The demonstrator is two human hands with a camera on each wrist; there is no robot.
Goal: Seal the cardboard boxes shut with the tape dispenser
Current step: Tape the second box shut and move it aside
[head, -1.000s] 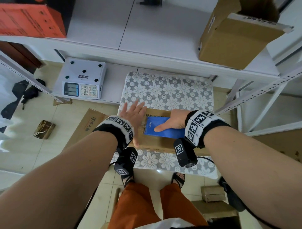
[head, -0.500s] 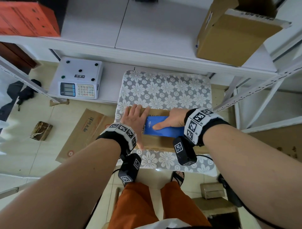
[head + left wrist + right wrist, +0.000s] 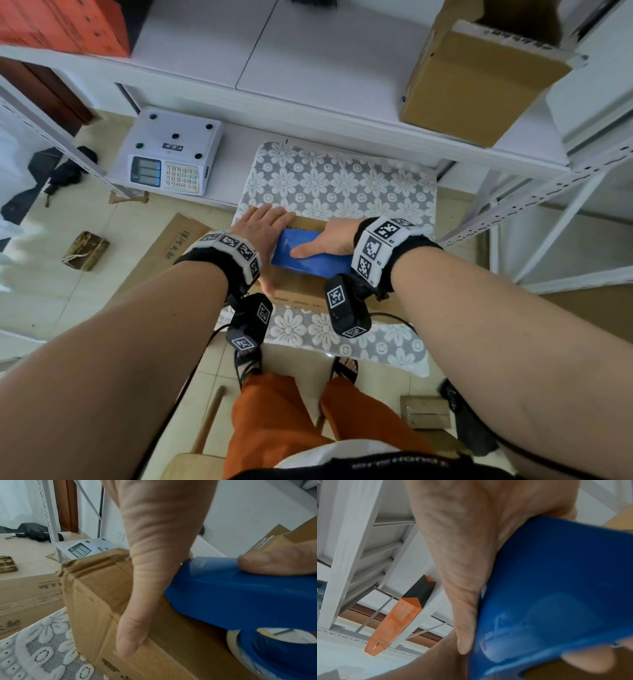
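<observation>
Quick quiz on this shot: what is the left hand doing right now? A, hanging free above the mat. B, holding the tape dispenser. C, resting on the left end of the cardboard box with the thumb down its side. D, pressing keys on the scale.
C: the left hand lies over the left end of the cardboard box, thumb down its side, while the right hand grips the blue tape dispenser.

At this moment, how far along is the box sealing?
Done: the cardboard box looks closed on the floral mat. In hand: left hand steadies its end; right hand grips the blue tape dispenser on top. Left: laid tape isn't visible; the open box on the shelf remains unsealed.
</observation>
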